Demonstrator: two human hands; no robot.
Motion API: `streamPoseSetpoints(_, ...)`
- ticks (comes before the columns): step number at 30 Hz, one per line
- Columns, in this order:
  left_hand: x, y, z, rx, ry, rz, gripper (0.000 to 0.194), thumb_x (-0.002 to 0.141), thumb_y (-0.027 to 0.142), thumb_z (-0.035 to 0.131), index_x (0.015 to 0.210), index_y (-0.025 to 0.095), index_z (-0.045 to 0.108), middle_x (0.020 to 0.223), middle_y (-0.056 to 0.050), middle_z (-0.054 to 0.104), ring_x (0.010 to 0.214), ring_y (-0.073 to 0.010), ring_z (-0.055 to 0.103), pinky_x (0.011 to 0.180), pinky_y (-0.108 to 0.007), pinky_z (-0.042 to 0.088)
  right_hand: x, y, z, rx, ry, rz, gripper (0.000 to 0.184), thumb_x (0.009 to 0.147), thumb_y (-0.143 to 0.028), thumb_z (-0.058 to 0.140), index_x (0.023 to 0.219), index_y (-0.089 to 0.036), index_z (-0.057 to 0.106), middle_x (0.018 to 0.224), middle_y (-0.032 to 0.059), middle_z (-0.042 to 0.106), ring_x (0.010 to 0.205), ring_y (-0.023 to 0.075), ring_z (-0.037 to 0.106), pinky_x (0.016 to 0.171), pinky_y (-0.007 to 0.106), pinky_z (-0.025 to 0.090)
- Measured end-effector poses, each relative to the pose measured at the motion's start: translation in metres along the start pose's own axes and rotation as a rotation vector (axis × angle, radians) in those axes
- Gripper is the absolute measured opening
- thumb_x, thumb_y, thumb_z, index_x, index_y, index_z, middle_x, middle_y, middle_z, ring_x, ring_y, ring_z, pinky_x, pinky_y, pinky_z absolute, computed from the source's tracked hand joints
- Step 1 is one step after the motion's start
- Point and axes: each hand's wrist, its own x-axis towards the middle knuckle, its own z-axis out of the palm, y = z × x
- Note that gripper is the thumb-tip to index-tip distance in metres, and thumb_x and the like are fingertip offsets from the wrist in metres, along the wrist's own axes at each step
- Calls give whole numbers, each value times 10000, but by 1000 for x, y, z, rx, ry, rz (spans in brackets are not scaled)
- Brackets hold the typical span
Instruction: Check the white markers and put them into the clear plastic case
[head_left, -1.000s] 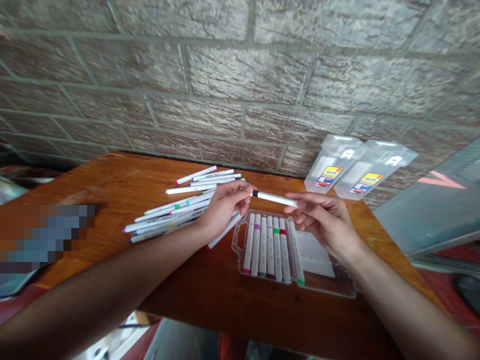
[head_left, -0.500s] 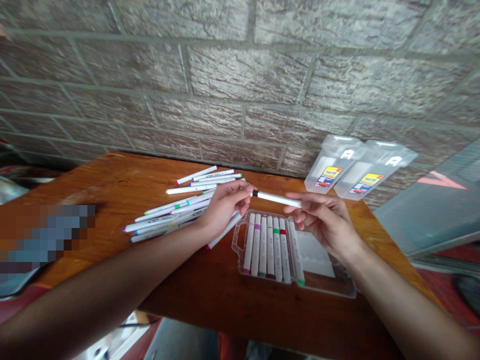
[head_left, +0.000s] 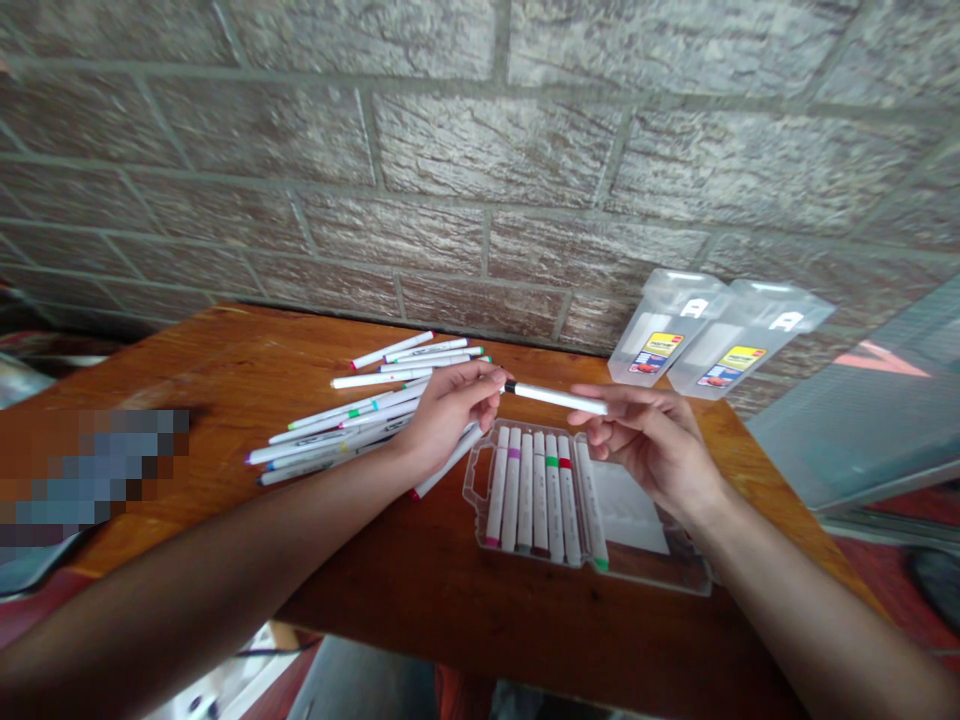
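Observation:
A white marker (head_left: pixel 555 397) with a black band is held level above the open clear case, between my two hands. My left hand (head_left: pixel 454 410) pinches its black-banded end between thumb and fingers. At the other end, the fingers of my right hand (head_left: pixel 649 435) close around the white tip. Below, the clear plastic case (head_left: pixel 474 480) lies open with several white markers (head_left: pixel 534 495) side by side, some with purple, green or red bands. One marker with a green end (head_left: pixel 592 510) lies slightly slanted at the row's right, beside a white paper (head_left: pixel 634 510).
Loose markers (head_left: pixel 337 430) are spread on the wooden table (head_left: pixel 225 370) left of and beneath my left hand. Two translucent containers (head_left: pixel 649 330) with yellow labels stand at the back right against the brick wall (head_left: pixel 450 150). A pixelated flat object (head_left: pixel 82 490) lies at left.
Almost nothing differs. The marker's right end shows very slightly farther right between my right fingers; both hands stay in place.

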Motion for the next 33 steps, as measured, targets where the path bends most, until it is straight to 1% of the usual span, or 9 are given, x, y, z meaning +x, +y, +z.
streamPoseSetpoints(5,1,-2,-1,28,-11,30,195,842,340,819,850,155,759,630,25,594,487,-65,490,496,-212,360,0,1,-2,6,-5,-11,246,753,-261,782,968,-213,893,821,112,840,554,127,629,504,241,519)
streamPoseSetpoints(10,1,-2,-1,109,-1,50,231,854,384,822,875,158,777,627,18,610,494,-70,490,497,-216,358,2,7,-4,-96,4,-65,170,814,-324,848,959,-243,887,798,81,829,546,124,618,498,248,517)
streamPoseSetpoints(13,0,-1,1,149,7,62,246,838,398,834,872,157,793,653,1,651,494,-70,498,497,-219,356,4,10,-5,-152,37,-93,146,815,-341,875,927,-247,880,772,60,814,526,116,592,480,246,509)
streamPoseSetpoints(17,-2,1,4,85,-4,28,254,820,378,840,933,151,815,692,-30,717,485,-74,522,496,-219,370,7,9,-6,-149,121,-101,167,799,-357,887,887,-217,870,751,60,800,524,111,593,463,227,502)
streamPoseSetpoints(23,-4,4,6,10,-31,-7,247,832,354,820,962,145,824,747,-65,776,484,-84,556,503,-228,421,13,7,-10,-96,256,-93,164,726,-340,888,779,-194,835,670,45,758,487,108,564,414,209,453)
streamPoseSetpoints(29,-7,7,6,-23,-124,9,266,832,309,825,1048,153,835,859,-100,818,517,-91,584,520,-241,460,17,6,-12,-52,303,-49,186,705,-323,873,804,-175,823,660,36,750,472,97,559,405,194,444)
streamPoseSetpoints(33,-7,8,8,10,-127,45,311,837,327,831,1098,158,833,926,-122,832,517,-87,581,521,-244,458,18,5,-12,6,313,-6,212,665,-311,897,790,-163,810,647,30,746,459,86,552,390,178,439)
